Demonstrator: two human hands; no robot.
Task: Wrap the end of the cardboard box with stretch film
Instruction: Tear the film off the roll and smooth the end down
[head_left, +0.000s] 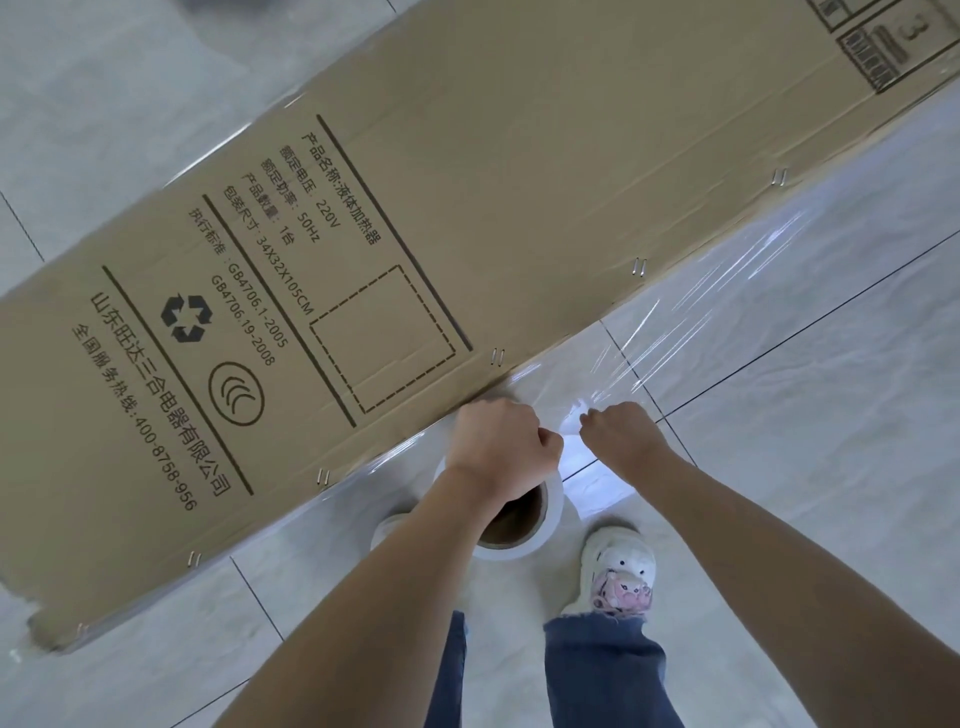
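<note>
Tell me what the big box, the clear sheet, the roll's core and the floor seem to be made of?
Box: brown cardboard, matte, printed in black, its seam stapled.
Film: thin clear plastic, glossy; it wrinkles and glints where both hands pull it.
Roll: whitish wound film round a brown core, probably cardboard.
Floor: pale glossy tiles with dark grout lines, likely ceramic or stone-look.

Both arms reach forward; left hand (501, 449) and right hand (623, 434) fisted, knuckles close.

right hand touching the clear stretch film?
Touching. The head view shows the right hand with fingers curled, pinching the clear stretch film that stretches to the brown cardboard box.
</note>
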